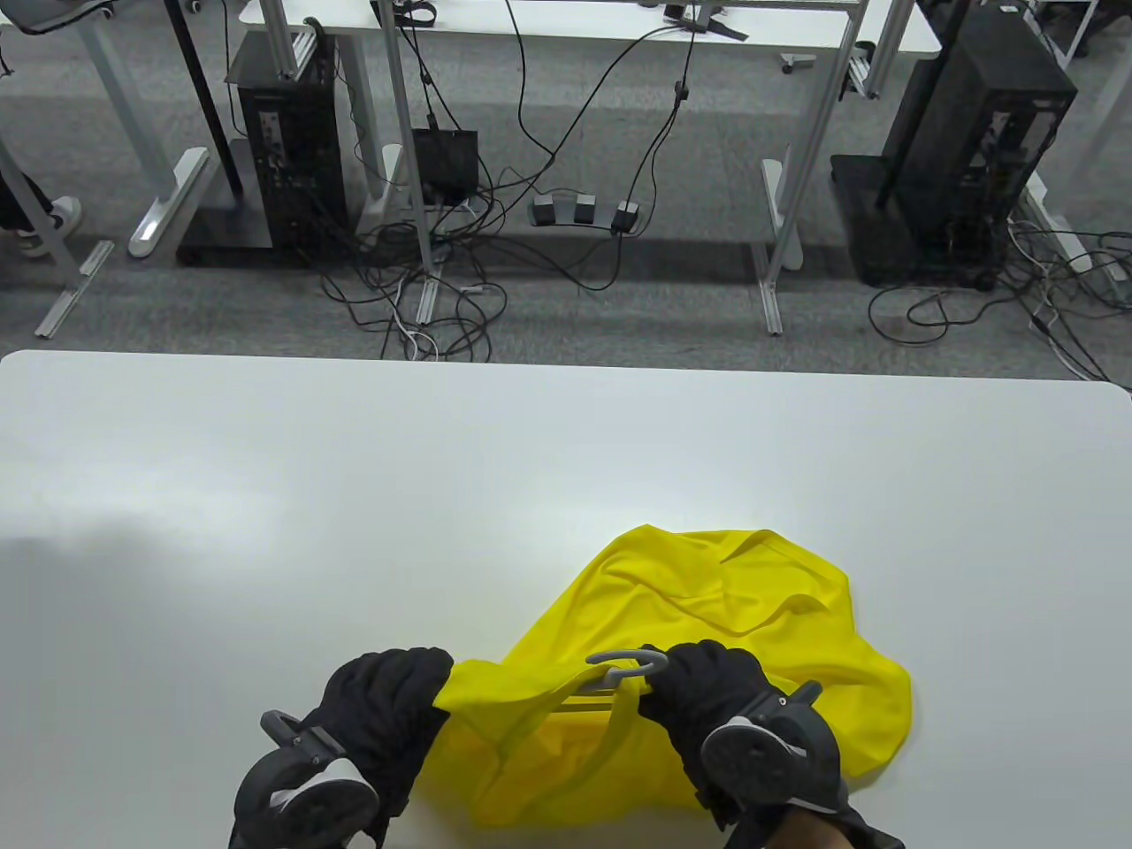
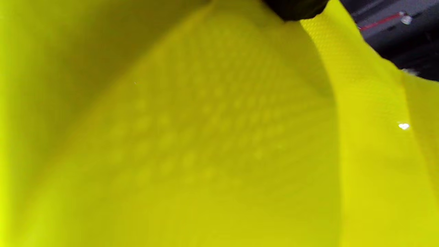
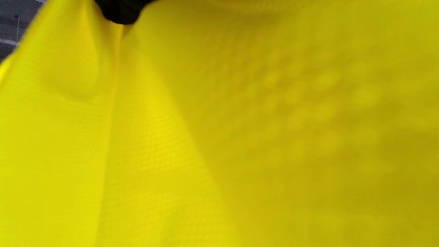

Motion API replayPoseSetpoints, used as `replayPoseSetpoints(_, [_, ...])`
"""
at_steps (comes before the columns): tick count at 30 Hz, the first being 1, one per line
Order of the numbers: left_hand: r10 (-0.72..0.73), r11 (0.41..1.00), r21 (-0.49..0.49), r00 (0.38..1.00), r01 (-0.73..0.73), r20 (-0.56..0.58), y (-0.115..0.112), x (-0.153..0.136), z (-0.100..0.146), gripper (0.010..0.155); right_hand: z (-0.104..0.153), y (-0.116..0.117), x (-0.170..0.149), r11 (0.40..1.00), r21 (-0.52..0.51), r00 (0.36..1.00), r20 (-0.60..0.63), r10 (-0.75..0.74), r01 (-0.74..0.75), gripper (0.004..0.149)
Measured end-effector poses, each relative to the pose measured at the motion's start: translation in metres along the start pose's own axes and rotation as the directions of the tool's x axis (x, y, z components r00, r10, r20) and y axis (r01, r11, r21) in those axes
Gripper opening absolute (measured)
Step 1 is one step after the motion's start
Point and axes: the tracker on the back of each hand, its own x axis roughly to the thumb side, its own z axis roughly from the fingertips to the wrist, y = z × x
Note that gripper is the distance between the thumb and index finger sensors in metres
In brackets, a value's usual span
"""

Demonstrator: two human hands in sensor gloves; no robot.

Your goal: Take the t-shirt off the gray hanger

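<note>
I find the task under way, not complete. The yellow t-shirt (image 1: 707, 619) lies bunched on the desk (image 1: 354, 486) near its front edge, and the gray hanger (image 1: 619, 665) is inside it, only the hook and part of one bar showing at the neck opening. My left hand (image 1: 380, 707) grips the shirt's left edge. My right hand (image 1: 707, 690) is closed at the base of the hook; whether it has cloth too I cannot tell. Both wrist views show only yellow fabric. No containers present.
</note>
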Motion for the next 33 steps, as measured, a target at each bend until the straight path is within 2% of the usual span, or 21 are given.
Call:
replayPoseSetpoints(4, [-0.068,0.997,0.033,0.995,0.07,-0.07,0.004,-0.008,-0.002,0.046,0.002,-0.008,-0.012,0.997,0.009,0.997,-0.011,-0.071,0.071,0.047])
replayPoseSetpoints(8, [-0.114,0.991,0.047,0.977,0.124,-0.181,0.009,-0.024,-0.001,0.046,0.005,-0.018,-0.023,0.996,-0.045,0.996,-0.036,-0.083,0.082,0.047])
replayPoseSetpoints(14, [-0.108,0.992,0.026,0.934,0.124,-0.339,0.017,-0.053,0.003,0.046,0.009,-0.029,-0.046,0.969,-0.1,0.968,-0.092,-0.234,0.225,0.047])
replayPoseSetpoints(17, [-0.117,0.993,-0.041,0.907,0.11,-0.404,0.012,-0.059,0.003,0.046,0.009,-0.028,-0.056,0.946,-0.094,0.942,-0.104,-0.318,0.309,0.046])
replayPoseSetpoints(19, [-0.127,0.989,-0.128,0.885,0.077,-0.447,0.005,-0.062,0.002,0.046,0.009,-0.028,-0.058,0.934,-0.104,0.93,-0.106,-0.353,0.343,0.047])
replayPoseSetpoints(21, [-0.101,0.982,-0.186,0.9,0.022,-0.424,-0.005,-0.06,0.004,0.046,0.009,-0.027,-0.056,0.925,-0.125,0.919,-0.123,-0.374,0.359,0.047])
replayPoseSetpoints(22, [-0.13,0.975,-0.216,0.906,0.043,-0.403,-0.01,-0.057,0.004,0.046,0.009,-0.026,-0.054,0.932,-0.124,0.926,-0.126,-0.355,0.341,0.047])
replayPoseSetpoints(24, [-0.153,0.955,-0.288,0.943,0.065,-0.297,-0.018,-0.05,0.003,0.047,0.009,-0.025,-0.047,0.959,-0.117,0.954,-0.127,-0.272,0.258,0.047])
replayPoseSetpoints(26, [-0.132,0.944,-0.327,0.96,0.046,-0.248,-0.023,-0.043,0.002,0.051,0.009,-0.024,-0.043,0.974,-0.12,0.969,-0.134,-0.206,0.191,0.047])
replayPoseSetpoints(29, [-0.093,0.941,-0.339,0.967,0.007,-0.238,-0.022,-0.038,0.001,0.074,0.009,-0.023,-0.042,0.985,-0.122,0.977,-0.16,-0.138,0.119,0.048])
replayPoseSetpoints(33, [-0.197,0.94,-0.31,0.967,0.139,-0.164,-0.016,-0.031,0.0,0.094,0.007,-0.017,-0.035,0.996,-0.083,0.987,-0.155,-0.039,0.026,0.049])
